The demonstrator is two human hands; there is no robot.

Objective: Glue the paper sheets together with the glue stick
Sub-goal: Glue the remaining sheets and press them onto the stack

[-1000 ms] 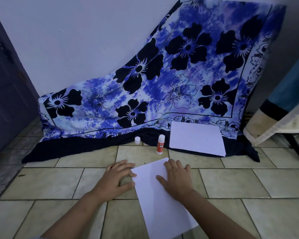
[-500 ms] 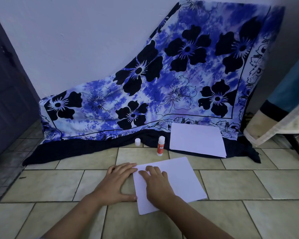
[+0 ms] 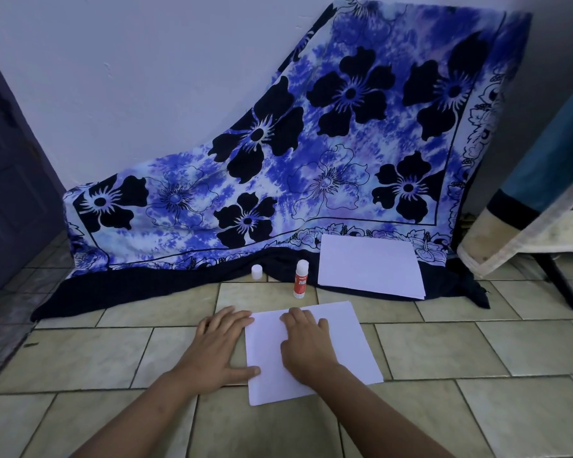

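A white paper sheet (image 3: 348, 338) lies flat on the tiled floor in front of me. My right hand (image 3: 306, 347) rests palm down on its left half, fingers spread. My left hand (image 3: 220, 347) lies flat on the tiles beside the sheet's left edge, its thumb and fingertips touching that edge. Behind the sheet a red and white glue stick (image 3: 301, 279) stands upright with its cap off. Its white cap (image 3: 256, 272) stands a little to the left. A stack of white paper (image 3: 369, 266) lies on the cloth's dark hem at the back right.
A blue flowered cloth (image 3: 311, 160) hangs from the wall down onto the floor. A dark door (image 3: 10, 180) is at the left. At the right stands a piece of furniture draped in fabric (image 3: 536, 206), with a dark leg (image 3: 559, 282) on the tiles.
The sheet has been turned from lengthwise toward me to lying crosswise. My right hand moved left across it, and my left hand now touches its left edge.
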